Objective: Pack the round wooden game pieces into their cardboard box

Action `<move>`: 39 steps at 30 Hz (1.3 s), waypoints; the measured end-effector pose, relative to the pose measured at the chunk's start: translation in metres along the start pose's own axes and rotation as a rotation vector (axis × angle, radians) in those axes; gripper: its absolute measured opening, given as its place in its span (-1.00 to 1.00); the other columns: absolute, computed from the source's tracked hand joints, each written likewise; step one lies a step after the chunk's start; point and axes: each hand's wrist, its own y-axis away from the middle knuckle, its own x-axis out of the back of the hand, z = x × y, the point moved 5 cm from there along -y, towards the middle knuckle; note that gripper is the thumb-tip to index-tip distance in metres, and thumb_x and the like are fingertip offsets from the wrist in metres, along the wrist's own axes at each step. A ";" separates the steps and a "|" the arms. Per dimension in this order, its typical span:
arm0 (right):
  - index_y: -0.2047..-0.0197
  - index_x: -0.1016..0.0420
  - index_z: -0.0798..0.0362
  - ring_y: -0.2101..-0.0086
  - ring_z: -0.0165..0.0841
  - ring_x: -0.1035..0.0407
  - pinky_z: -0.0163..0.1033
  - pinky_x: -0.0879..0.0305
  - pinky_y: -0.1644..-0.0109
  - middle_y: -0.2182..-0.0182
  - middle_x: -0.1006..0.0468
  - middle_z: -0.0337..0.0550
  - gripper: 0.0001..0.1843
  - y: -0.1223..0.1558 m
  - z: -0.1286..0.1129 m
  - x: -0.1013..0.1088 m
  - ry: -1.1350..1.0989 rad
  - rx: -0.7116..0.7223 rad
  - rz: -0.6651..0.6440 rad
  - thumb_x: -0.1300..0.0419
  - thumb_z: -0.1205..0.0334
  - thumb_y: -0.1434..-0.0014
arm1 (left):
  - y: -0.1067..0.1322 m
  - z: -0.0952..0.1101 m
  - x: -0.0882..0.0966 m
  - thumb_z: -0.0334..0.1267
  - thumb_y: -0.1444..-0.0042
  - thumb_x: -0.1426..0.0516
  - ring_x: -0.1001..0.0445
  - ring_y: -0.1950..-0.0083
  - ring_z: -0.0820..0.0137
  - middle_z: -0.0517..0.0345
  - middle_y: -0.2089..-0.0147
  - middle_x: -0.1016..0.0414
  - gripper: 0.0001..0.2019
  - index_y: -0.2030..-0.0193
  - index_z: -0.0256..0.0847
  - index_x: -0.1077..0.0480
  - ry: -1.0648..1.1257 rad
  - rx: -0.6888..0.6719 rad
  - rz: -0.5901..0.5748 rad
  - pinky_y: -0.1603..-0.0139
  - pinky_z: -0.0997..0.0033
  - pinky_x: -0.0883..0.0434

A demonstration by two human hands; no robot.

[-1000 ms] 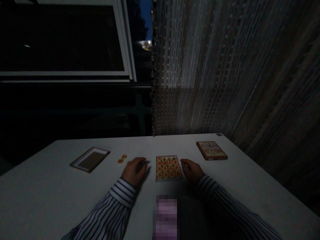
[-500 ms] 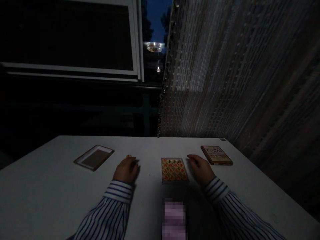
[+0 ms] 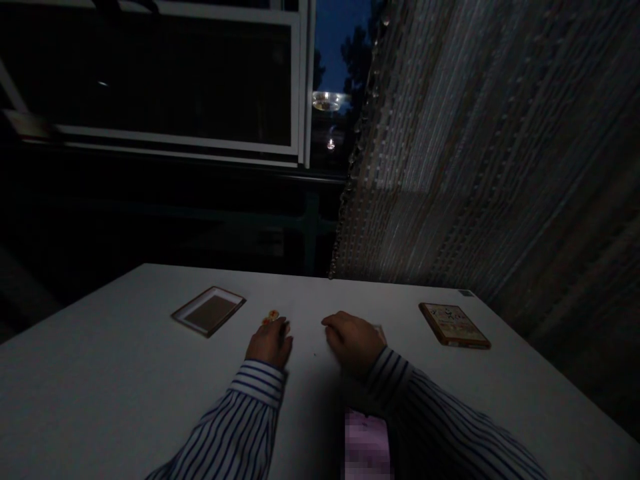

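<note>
My left hand (image 3: 270,343) rests on the white table (image 3: 100,387) with its fingers curled down. Its fingertips touch a round pale game piece with orange marks (image 3: 271,317); whatever lies under the palm is hidden. My right hand (image 3: 353,341) lies with bent fingers over the small tray of round pieces. Only a corner of that tray (image 3: 379,329) shows beside my wrist. Both sleeves are striped.
An open shallow box lid (image 3: 209,311) lies to the left of my hands. A printed box (image 3: 454,325) sits at the right, near the table's far corner. Behind the table are a dark window and a bead curtain (image 3: 475,153). The light is very dim.
My right hand has moved left from beside the tray to on top of it, hiding the pieces. My left hand has stayed over the loose pieces. The camera has turned left.
</note>
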 end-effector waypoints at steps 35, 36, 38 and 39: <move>0.12 -0.37 0.05 0.27 -0.34 -0.29 -0.27 -0.16 0.21 0.31 -0.44 -0.08 -0.70 0.002 -0.011 -0.050 0.214 0.135 -0.032 0.09 0.31 -0.13 | -0.003 0.001 0.001 -0.20 -0.05 0.03 -0.35 0.02 0.23 -0.05 0.09 -0.43 -0.70 0.09 -0.26 -0.30 0.031 -0.050 0.068 0.10 0.23 -0.32; 0.13 -0.37 0.06 0.27 -0.35 -0.29 -0.27 -0.15 0.20 0.31 -0.44 -0.08 -0.70 0.002 -0.011 -0.050 0.212 0.136 -0.035 0.08 0.31 -0.13 | -0.004 0.002 0.001 -0.20 -0.05 0.03 -0.36 0.03 0.22 -0.05 0.10 -0.43 -0.70 0.09 -0.25 -0.30 0.040 -0.060 0.082 0.09 0.21 -0.32; 0.13 -0.38 0.07 0.27 -0.35 -0.29 -0.28 -0.15 0.19 0.31 -0.43 -0.07 -0.71 0.001 -0.010 -0.051 0.208 0.134 -0.042 0.08 0.31 -0.13 | -0.003 0.004 0.003 -0.20 -0.05 0.03 -0.37 0.06 0.23 -0.04 0.11 -0.44 -0.70 0.09 -0.24 -0.30 0.058 -0.083 0.114 0.08 0.20 -0.31; 0.13 -0.38 0.07 0.26 -0.36 -0.29 -0.28 -0.15 0.18 0.31 -0.43 -0.07 -0.71 0.001 -0.009 -0.051 0.207 0.131 -0.045 0.08 0.31 -0.13 | -0.003 0.005 0.005 -0.19 -0.05 0.03 -0.38 0.07 0.23 -0.03 0.12 -0.44 -0.69 0.09 -0.24 -0.30 0.067 -0.096 0.129 0.08 0.20 -0.31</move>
